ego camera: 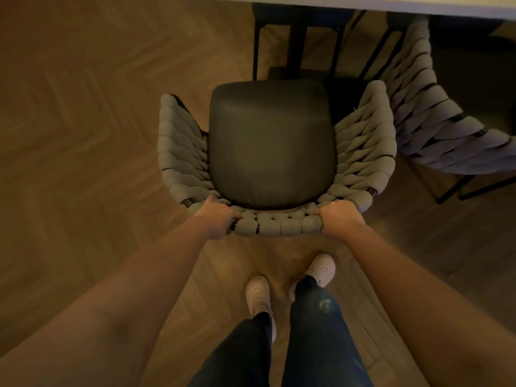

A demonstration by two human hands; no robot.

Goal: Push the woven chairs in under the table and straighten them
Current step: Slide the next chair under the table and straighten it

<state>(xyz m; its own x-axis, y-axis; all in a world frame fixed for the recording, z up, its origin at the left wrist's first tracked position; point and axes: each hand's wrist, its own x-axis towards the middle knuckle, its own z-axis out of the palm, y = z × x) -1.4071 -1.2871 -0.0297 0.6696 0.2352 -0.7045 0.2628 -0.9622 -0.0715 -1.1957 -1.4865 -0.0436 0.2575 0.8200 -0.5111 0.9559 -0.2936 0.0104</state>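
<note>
I stand behind the grey woven armchair with a thick knitted rope back [279, 226] and hold its top rail at both ends. My left hand [216, 219] grips the left corner of the rail. Its fingers are pressed together and curled round the rope wrapping, and the thumb lies along the top towards the arm. My right hand [339, 219] grips the right corner the same way, with the knuckles up and the fingers folded close over the rail, so their tips are hidden from me.

The chair stands on the brown herringbone wooden floor [83, 121], facing the white table edge [418, 4] at the top of my view. It is square to the table edge. Its whole seat is out in the open, and the front of the seat is just short of the thin black metal legs [255, 43] under the tabletop. Inside the curved woven shell sits a dark, smooth, rounded-square seat cushion [272, 141], which fills the space between the two woven arms.

A second grey woven chair [435, 129] stands to the right, just beside the first. It is turned at an angle, and its far end reaches under the table edge.

Below my hands are my white perforated shoes [258, 293] and dark trousers [315, 331], with the right foot set a little ahead of the left.
</note>
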